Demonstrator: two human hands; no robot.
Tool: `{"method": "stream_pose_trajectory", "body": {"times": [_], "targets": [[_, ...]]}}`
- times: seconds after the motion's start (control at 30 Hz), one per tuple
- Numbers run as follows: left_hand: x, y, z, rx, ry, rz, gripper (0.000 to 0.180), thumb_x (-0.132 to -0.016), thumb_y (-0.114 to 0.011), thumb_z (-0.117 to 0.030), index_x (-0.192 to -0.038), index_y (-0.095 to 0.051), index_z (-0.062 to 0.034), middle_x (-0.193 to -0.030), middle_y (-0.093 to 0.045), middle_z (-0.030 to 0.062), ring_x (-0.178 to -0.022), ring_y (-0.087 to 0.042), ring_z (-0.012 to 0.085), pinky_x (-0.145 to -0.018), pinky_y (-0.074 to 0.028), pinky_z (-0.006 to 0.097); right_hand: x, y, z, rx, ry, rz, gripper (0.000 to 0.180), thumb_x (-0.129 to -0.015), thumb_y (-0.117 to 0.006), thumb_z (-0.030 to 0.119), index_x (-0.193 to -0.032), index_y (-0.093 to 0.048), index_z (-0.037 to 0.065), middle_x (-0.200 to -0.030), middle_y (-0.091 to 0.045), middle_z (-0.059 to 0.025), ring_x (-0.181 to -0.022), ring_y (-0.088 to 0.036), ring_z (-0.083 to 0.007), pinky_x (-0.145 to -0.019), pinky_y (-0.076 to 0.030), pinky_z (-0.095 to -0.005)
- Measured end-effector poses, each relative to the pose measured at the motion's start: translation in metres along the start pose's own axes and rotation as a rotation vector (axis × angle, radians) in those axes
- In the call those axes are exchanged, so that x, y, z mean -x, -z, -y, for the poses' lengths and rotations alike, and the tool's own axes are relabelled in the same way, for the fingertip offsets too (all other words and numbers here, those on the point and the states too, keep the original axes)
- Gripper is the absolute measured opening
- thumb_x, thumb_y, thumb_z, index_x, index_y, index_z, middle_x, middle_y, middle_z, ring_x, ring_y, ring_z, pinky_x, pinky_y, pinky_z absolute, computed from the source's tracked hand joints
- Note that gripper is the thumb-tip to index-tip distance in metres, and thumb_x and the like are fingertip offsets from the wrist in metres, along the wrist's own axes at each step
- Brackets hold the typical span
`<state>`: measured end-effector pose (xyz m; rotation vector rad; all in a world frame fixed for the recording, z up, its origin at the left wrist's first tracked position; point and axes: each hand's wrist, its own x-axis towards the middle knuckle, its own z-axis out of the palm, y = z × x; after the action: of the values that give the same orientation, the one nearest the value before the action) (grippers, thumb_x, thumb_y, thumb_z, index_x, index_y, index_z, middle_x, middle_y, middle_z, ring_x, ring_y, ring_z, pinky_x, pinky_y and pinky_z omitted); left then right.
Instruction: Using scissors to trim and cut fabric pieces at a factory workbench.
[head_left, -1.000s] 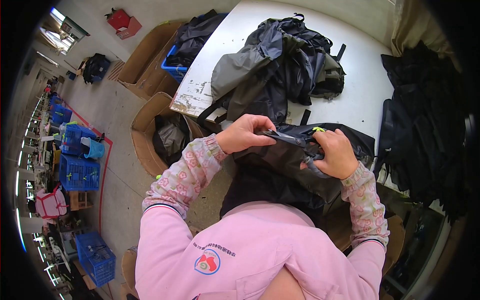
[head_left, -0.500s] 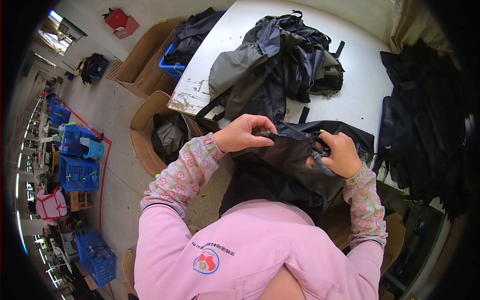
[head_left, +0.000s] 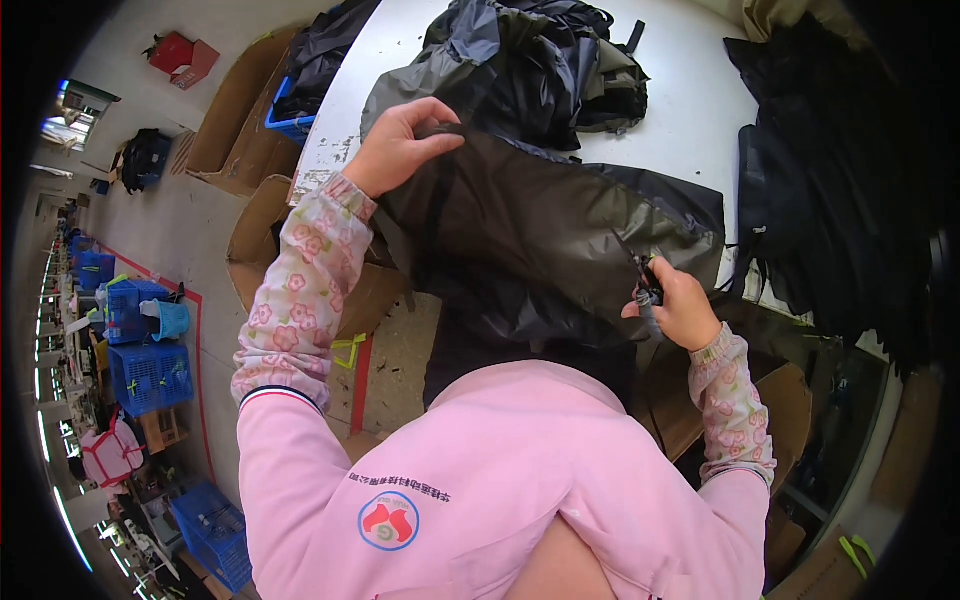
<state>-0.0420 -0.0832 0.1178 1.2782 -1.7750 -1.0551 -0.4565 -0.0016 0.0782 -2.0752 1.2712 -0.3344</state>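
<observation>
A dark grey-brown piece of coated fabric [head_left: 530, 215] stretches across my front, over the table's near edge and my lap. My left hand [head_left: 400, 145] pinches its upper left edge between thumb and fingers and pulls it out to the left. In my right hand [head_left: 680, 305] is a pair of small dark scissors [head_left: 648, 285], fingers wrapped round the handles. The slim blades point up and left over the fabric's right part; I cannot tell whether they touch it.
The white table [head_left: 680, 75] bears a heap of black and grey fabric pieces [head_left: 520, 70] at the back. Black goods [head_left: 830, 200] hang or lie piled at the right. Left of the table stand cardboard boxes [head_left: 235, 130] and a blue crate [head_left: 290, 128] with dark fabric.
My left hand has moved left and up with the fabric edge, spreading the fabric wide. My right hand has come away from the edge, and the scissors' blades now show.
</observation>
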Motion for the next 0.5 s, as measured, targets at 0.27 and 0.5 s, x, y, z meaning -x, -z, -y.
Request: {"method": "stream_pose_trajectory", "body": {"times": [0.27,0.5], "targets": [[-0.034,0.002,0.036,-0.252,0.016,-0.145,0.023,-0.080,-0.076,-0.014,-0.097,-0.065,-0.0031,-0.082,-0.063,0.0033,-0.075,-0.058,0.0163,-0.071,-0.047,0.028,0.054,-0.088,-0.044,0.237,-0.044,-0.150,0.038,-0.067,-0.073,0.005,-0.098,-0.051,0.006,-0.087,-0.067,-0.0113,-0.085,-0.062,-0.0324,-0.072,-0.042,-0.0396],[0.041,-0.099,-0.015,-0.577,-0.590,-0.196,0.022,-0.076,-0.073,-0.003,-0.096,-0.066,-0.0080,-0.096,-0.063,0.0070,-0.090,-0.060,0.0273,-0.082,-0.047,0.036,0.066,-0.091,-0.049,0.045,-0.226,-0.172,0.039,-0.064,-0.070,0.002,-0.099,-0.053,0.006,-0.088,-0.067,-0.0136,-0.088,-0.061,-0.0378,-0.072,-0.044,-0.0453]]}}
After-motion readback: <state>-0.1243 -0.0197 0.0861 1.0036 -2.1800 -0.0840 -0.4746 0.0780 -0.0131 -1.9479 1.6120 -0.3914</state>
